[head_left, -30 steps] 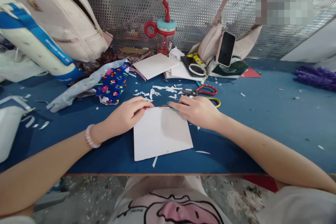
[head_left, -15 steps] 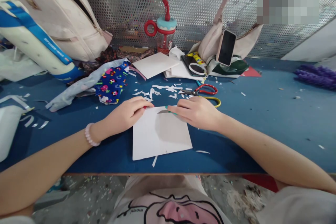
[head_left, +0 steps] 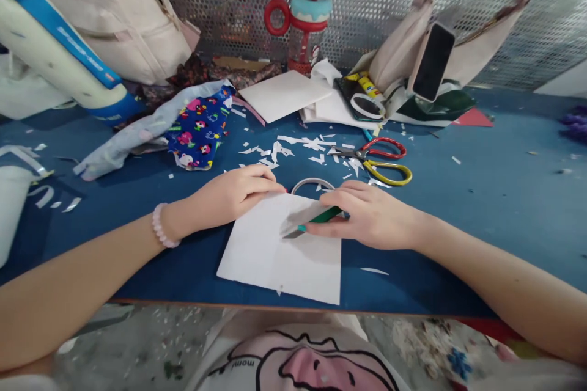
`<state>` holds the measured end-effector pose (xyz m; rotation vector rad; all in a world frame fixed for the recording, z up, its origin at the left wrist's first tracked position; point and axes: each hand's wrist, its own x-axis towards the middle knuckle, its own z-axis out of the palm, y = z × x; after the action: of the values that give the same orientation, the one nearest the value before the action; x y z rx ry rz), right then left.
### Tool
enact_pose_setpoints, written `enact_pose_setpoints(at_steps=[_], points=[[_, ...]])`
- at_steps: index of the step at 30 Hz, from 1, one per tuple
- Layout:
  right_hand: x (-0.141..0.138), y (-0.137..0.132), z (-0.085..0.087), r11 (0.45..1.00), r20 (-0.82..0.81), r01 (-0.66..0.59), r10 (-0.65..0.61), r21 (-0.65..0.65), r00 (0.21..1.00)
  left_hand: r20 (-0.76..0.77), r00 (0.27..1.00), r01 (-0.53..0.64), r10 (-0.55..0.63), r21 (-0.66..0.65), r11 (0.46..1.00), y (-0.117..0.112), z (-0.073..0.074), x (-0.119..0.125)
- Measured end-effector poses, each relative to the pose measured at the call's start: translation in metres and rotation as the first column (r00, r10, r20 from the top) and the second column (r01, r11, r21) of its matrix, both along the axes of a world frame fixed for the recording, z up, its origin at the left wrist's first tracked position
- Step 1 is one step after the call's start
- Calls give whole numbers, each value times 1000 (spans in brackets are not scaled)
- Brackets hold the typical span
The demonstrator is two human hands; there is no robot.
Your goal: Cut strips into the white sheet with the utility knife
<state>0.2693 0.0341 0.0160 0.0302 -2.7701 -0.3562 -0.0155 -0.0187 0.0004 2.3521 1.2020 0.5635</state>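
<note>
A square of white board [head_left: 275, 269] lies near the table's front edge, turned slightly askew. My left hand [head_left: 243, 192] closes on its far left edge, fingertips partly hidden behind it. My right hand [head_left: 371, 214] grips a craft knife with a green handle [head_left: 326, 215], its blade pointing left over the board. Whether the blade touches the surface I cannot tell. Just beyond the far edge, a roll of tape [head_left: 313, 181] is partly covered by the board and my right hand. Scissors [head_left: 373, 156] with one red and one yellow handle lie past my right hand.
White paper scraps [head_left: 275, 149] are strewn beyond the board. A patterned blue cloth [head_left: 199, 128] lies to the left, another white board [head_left: 284, 96] farther back. Behind stand a red-handled cup [head_left: 309, 24], a backpack [head_left: 119, 18] and a phone [head_left: 431, 64] against a handbag.
The white board has turned and come nearer to me. My right hand has moved back from its far edge, showing more of the knife handle. The tape roll now shows behind the board.
</note>
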Motion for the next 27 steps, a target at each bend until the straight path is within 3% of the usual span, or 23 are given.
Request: enact_pose_setpoints(at_steps=[17,27], points=[[1,-4,1,1000,16,9,-9,5,1000,-19,1000,-19,19,24,1000,1,0,0],[1,-8,-3,997,-8,81,-81,-2,997,-23,1000,-21,21,10,1000,1,-1,0]])
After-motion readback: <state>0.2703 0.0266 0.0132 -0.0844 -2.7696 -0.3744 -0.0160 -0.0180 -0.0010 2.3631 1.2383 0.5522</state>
